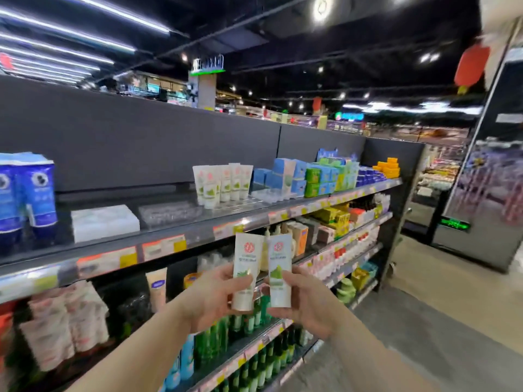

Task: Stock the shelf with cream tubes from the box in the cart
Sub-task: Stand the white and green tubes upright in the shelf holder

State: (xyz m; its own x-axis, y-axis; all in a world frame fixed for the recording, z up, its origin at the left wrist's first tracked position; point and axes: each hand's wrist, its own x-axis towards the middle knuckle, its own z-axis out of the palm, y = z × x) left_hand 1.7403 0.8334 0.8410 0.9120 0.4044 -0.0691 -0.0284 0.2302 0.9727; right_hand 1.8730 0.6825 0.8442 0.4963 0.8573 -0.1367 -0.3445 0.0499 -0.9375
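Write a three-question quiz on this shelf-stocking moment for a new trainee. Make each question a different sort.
1. True or false: each hand holds one cream tube.
2. Multiple choice: the matching white tubes already stocked stand on which shelf? A) top B) second C) bottom
3. Fill in: on the top shelf, just right of those tubes, sit light ___ boxes.

Key
1. True: the left hand grips the left tube, the right hand grips the right tube.
2. A
3. blue
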